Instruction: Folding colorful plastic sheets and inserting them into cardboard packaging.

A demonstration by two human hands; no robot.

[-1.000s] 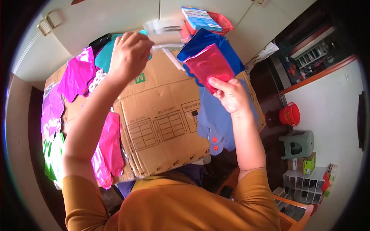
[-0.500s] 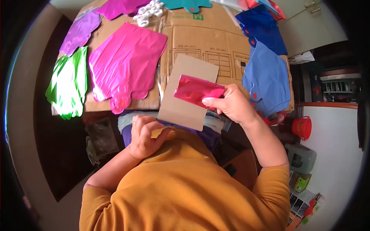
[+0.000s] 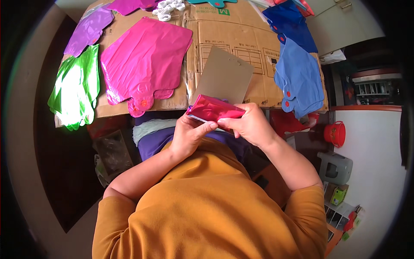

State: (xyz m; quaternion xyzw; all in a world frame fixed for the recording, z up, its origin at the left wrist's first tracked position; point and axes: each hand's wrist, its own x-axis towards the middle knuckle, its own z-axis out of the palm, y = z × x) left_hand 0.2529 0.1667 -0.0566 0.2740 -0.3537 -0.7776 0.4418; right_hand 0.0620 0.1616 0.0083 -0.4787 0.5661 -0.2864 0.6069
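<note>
Both my hands grip a folded packet of shiny pink material [image 3: 217, 108] in front of my waist, at the table's near edge. My left hand [image 3: 189, 134] pinches its left end, with the thumb along the lower edge. My right hand [image 3: 250, 124] is closed on the right end, the thumb pointing left. The two thumbs almost meet. Just behind the packet lies a flat grey-beige board [image 3: 226, 73], its lower part hidden by the packet. A large flat pink shiny piece [image 3: 146, 60], with a rounded tab and red dot, lies on the table to the left.
Flattened cardboard [image 3: 241, 32] covers the table. Around its edges lie green [image 3: 77, 84], purple [image 3: 90, 30], light-blue [image 3: 297, 73], dark-blue [image 3: 291, 26] and teal [image 3: 211, 2] pieces. White loops [image 3: 168, 9] sit at the back. A red bucket [image 3: 334, 134] stands right.
My left hand has come up from my waist and taken hold of the folded pink packet. My right hand has lowered it slightly. The board has shifted farther back onto the table.
</note>
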